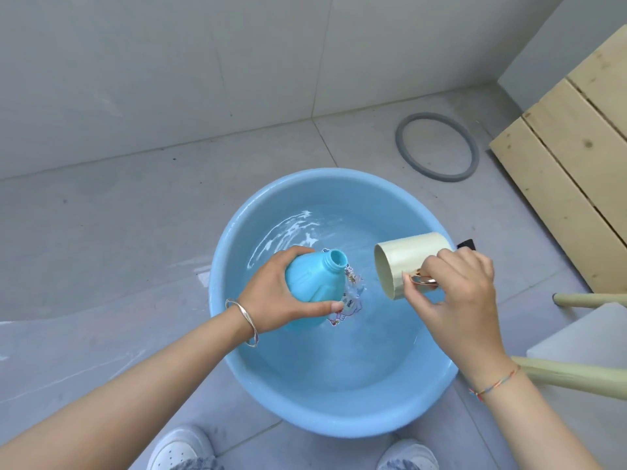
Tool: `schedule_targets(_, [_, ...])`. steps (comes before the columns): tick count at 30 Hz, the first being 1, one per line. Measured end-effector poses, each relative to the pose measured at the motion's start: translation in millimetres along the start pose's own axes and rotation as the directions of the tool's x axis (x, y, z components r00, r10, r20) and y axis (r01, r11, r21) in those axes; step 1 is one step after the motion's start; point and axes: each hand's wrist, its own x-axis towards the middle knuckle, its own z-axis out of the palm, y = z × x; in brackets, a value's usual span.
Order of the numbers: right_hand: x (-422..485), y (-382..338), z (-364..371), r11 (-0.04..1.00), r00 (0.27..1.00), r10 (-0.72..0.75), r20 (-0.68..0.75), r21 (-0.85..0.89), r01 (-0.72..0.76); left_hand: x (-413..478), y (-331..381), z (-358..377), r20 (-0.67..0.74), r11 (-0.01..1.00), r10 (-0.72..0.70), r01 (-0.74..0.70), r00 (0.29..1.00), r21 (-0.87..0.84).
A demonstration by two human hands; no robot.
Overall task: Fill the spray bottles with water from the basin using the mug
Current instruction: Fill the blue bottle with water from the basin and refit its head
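Left hand (pixel 271 293) grips the smooth plastic bottle (pixel 310 283); at its 3 o'clock, right hand (pixel 454 293) pinches the tipped cylindrical mug (pixel 403 262) over the round basin (pixel 237 361).

Base of bottle (pixel 307 283) behind left hand (pixel 271 295); mug handle (pixel 423 281) mostly under right hand (pixel 458 300) — shoes (pixel 179 447) cut by bottom edge.

Grips a capless blue spray bottle (pixel 305 279) in the left hand (pixel 268 296) above the water-filled blue basin (pixel 339 418), neck tilted up and rightward. Holds a cream mug (pixel 417 256) by its handle in the right hand (pixel 458 300), over the basin's right side, mouth tipped toward the bottle's opening, near but apart. Beyond the basin, a grey ring (pixel 400 140).
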Motion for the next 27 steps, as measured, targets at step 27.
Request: schedule_targets(27, [7,-25,-277,0.219,0.477,0.877,-0.059,0.933,-0.286,-80,281,-43,-0.044,0.937,0.301,-0.304,0.953,-0.170])
